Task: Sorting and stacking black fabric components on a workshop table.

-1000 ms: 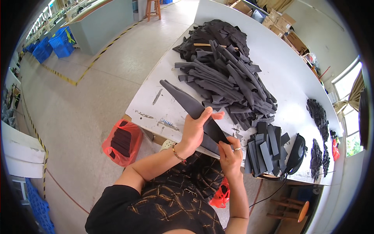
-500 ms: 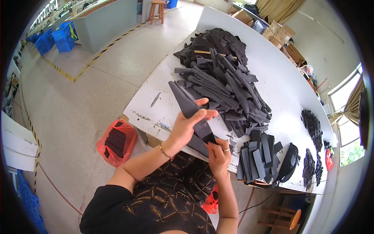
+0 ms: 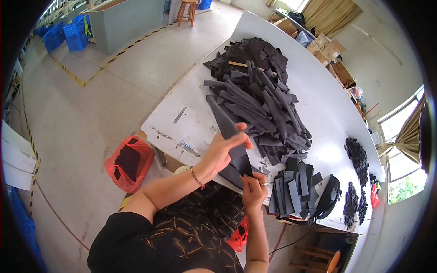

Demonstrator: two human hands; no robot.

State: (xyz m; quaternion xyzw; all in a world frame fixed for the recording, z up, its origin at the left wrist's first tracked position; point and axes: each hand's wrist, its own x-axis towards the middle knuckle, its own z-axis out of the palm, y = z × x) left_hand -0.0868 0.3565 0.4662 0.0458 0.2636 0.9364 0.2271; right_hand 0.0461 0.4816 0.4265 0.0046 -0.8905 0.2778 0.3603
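A long dark grey fabric strip (image 3: 221, 114) slants over the near edge of the white table, with one end pointing toward the pile. My left hand (image 3: 217, 155) is closed around its middle, thumb on top and fingertips showing past the right edge. Lower down, my right hand (image 3: 255, 193) pinches the strip's near end between thumb and fingers. Part of the strip hangs below my left hand, by the table edge. Just beyond my hands lies a large heap of similar grey strips (image 3: 255, 107).
A darker fabric heap (image 3: 261, 51) and a wooden stick (image 3: 237, 64) lie farther back. Stacked short dark pieces (image 3: 291, 190) and a black rounded item (image 3: 328, 196) with a cable are at right. A red plastic bag (image 3: 144, 170) with dark cloth stands on the floor at left.
Both hands still hold the strip. My left hand has shifted slightly right and nearer along it, and the strip's far end has swung a little right. The whole view has shifted slightly.
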